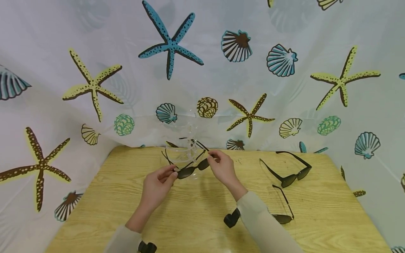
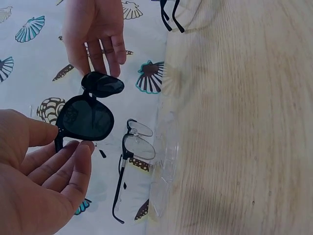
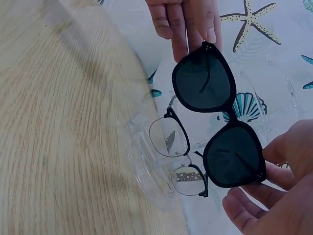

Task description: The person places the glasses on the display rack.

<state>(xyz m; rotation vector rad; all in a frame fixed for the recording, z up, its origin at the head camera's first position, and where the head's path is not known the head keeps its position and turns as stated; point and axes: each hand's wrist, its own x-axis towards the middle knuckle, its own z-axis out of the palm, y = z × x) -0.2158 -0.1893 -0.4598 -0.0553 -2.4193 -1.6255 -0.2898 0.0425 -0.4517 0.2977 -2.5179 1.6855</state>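
I have the fingers of the left hand (image 1: 157, 184) pinched on one outer corner of the black sunglasses (image 1: 186, 172), thumb above and fingertips below, while the right hand (image 1: 223, 168) pinches the opposite corner the same way. The sunglasses hang between them above the table (image 1: 190, 219), lenses toward me in the head view, one end a little higher than the other. To handle them well, I'd grip only the corners by the hinges, so the lenses take no prints, and I'd level the front with both hands moving together, lest the frame twist. Just beyond is the clear plastic stand (image 1: 191, 151), with the clear-lensed glasses (image 2: 139, 147) on or against it; I can't tell which. The stand's edges are hard to make out, so I'd go slowly near it and mind the arms, which could snag. Farther right on the table lie an open pair of dark glasses (image 1: 288, 180) and, nearer, another dark pair (image 1: 282, 219), partly hidden by the right sleeve (image 1: 265, 221).
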